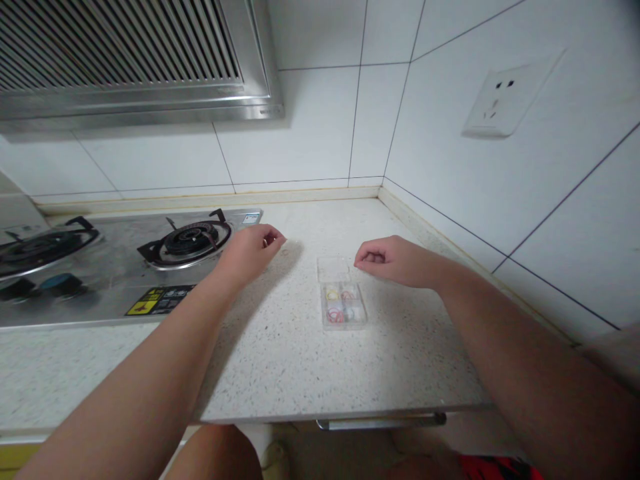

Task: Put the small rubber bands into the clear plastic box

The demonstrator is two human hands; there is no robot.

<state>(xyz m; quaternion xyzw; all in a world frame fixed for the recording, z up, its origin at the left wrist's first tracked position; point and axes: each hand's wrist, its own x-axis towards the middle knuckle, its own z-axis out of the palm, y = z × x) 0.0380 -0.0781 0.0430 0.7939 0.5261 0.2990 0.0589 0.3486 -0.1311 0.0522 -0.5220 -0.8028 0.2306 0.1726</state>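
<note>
A small clear plastic box (343, 303) with compartments lies open on the speckled countertop (300, 360). It holds several small coloured rings, yellow and red among them. Its clear lid (333, 268) is folded back toward the wall. My right hand (395, 261) rests just right of the lid, fingers curled into a loose fist near the lid's edge. My left hand (253, 253) hovers to the left of the box, by the stove's right edge, with fingertips pinched together. What they pinch is too small to make out.
A steel gas stove (115, 267) with two burners fills the left of the counter, under a range hood (135, 60). Tiled walls meet at the back right corner, with a wall socket (503, 100) on the right wall. A drawer handle (383, 421) shows below the counter's front edge.
</note>
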